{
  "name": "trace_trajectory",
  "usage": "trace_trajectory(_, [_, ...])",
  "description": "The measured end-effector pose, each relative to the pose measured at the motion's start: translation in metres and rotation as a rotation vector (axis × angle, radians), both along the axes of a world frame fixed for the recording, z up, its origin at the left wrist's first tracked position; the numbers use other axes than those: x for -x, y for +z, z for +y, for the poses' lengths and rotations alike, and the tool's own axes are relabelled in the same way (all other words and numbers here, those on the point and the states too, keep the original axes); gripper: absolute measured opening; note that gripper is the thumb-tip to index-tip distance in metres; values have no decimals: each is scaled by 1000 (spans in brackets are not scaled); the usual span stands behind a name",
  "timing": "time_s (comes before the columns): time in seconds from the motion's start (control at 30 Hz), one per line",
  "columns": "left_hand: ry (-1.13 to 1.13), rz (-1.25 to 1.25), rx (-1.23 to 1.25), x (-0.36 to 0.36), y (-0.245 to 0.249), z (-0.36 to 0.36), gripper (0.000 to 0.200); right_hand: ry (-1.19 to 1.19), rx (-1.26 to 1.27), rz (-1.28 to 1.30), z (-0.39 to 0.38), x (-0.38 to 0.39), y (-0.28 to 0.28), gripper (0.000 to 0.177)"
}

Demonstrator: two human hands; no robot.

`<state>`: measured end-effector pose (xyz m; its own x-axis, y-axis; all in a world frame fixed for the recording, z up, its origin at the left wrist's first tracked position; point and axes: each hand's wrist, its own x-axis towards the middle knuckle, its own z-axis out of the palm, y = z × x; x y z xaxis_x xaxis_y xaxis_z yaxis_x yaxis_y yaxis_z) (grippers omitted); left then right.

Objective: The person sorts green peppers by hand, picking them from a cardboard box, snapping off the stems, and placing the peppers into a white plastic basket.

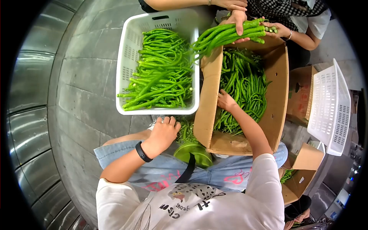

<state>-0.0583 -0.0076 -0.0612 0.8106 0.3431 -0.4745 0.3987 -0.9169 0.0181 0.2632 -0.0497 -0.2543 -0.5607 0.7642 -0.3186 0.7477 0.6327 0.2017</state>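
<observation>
My left hand (164,132) is closed around a small bunch of long green peppers (186,132), low between my knees and the white basket (128,57). My right hand (226,101) reaches into the cardboard box (209,99) and rests on the heap of green peppers (245,86) inside it, fingers curled among them. The white basket to the left holds a pile of sorted peppers (161,73). A black band sits on my left wrist.
Across the box another person's hands (239,19) hold a bunch of peppers (230,34) over its far edge. A green bowl (193,153) sits by my knees. An empty white basket (331,107) leans at the right, with smaller cardboard boxes (303,168) below it.
</observation>
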Motion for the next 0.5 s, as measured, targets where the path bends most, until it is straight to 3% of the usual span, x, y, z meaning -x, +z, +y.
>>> trace_trajectory(0.2, [5, -12, -2, 2, -3, 1, 41, 203, -234, 223, 1, -21, 19, 15])
trace_trajectory(0.3, [16, -3, 4, 3, -2, 0, 41, 135, -126, 60, -3, -19, 63, 14])
trace_trajectory(0.5, [30, -8, -28, 2, -2, 0, 41, -81, -221, -146, -20, -27, 148, 23])
